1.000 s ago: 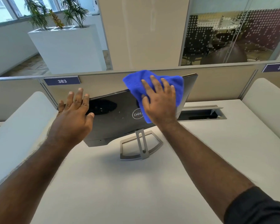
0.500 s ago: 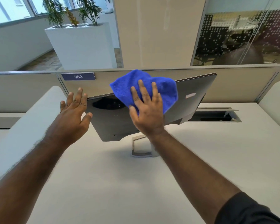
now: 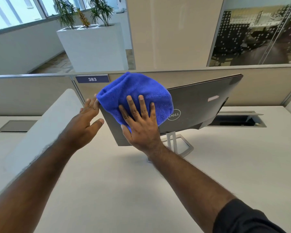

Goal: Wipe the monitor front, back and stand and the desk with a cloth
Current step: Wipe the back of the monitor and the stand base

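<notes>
1. One monitor (image 3: 196, 105) stands on the desk (image 3: 118, 190), its dark back panel with a round logo toward the camera and its top edge tilted, the right side higher
2. One blue cloth (image 3: 134, 96) lies bunched against the left part of that back panel, covering the upper left corner
3. Two hands are in view. The right hand (image 3: 141, 126) lies flat on the lower part of the cloth, fingers straight and fanned apart, pressing it to the panel; the thumb sits at the cloth's lower edge
4. The left hand (image 3: 86, 120) is at the monitor's left edge, fingers extended and close together, fingertips touching the edge just beside the cloth, thumb held apart below; it curls round nothing
5. One silver stand (image 3: 176, 145) with an open rectangular base rests on the desk under the monitor, partly hidden by the right wrist
6. One small pale label (image 3: 213, 98) sits on the back panel toward the right
7. Two rectangular cable openings are set into desk surfaces: one (image 3: 235, 121) behind the monitor on the right with its flap raised, its contents too dark to tell, and one (image 3: 15, 126) on the neighbouring desk to the left, lid closed
8. One partition plate reading 383 (image 3: 92, 79) is fixed to the divider behind the desk
9. One white planter box (image 3: 92, 47) stands beyond the divider, holding several green plants (image 3: 84, 12) in its top compartments
</notes>
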The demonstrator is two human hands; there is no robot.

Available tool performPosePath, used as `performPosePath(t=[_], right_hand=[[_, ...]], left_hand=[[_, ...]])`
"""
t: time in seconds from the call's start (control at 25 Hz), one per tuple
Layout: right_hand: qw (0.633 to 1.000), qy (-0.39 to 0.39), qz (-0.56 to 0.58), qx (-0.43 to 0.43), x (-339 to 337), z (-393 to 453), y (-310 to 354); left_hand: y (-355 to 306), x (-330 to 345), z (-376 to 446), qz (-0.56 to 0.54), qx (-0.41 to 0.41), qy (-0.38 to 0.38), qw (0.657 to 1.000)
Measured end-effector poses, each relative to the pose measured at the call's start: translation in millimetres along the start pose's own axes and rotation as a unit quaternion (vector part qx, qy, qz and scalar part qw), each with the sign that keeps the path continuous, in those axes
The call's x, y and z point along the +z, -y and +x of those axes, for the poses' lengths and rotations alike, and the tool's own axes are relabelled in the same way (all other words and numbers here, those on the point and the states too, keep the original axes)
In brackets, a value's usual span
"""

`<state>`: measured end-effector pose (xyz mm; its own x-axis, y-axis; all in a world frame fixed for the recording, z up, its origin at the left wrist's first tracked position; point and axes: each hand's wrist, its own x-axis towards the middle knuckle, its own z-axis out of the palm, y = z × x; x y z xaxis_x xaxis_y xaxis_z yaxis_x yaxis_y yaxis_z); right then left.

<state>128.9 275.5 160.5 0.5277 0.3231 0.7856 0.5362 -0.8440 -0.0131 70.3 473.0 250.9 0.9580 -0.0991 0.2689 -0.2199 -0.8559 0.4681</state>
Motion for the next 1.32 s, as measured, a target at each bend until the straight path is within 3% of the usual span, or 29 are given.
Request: performPosePath(t=[0.28,0.56,0.84,1.12,1.32], right_hand=[[0.997,0.065,-0.003,0.044,18.2,-55.0,-5.6],[0.999,-0.003,0.026,0.030,9.9,-8.6,12.2],[0.994,0.108,-0.001,0.031,46.8,-94.7,11.8],[0.998,0.050,0.012,0.039,28.7,-45.2,27.5],[0.997,0.054,-0.004,0.047,46.7,-92.6,10.1]], left_hand=[[7.3,0.1,5.5,0.021,0.032,0.001,0.999],[2.9,0.4,7.8,0.022,0.049,-0.001,0.999],[3.9,1.3,1.5,0.034,0.045,0.010,0.998],[0.7,5.4,4.1,0.088,0.057,-0.002,0.994],[-5.4,7.3,3.7,0.121,0.054,0.004,0.991]])
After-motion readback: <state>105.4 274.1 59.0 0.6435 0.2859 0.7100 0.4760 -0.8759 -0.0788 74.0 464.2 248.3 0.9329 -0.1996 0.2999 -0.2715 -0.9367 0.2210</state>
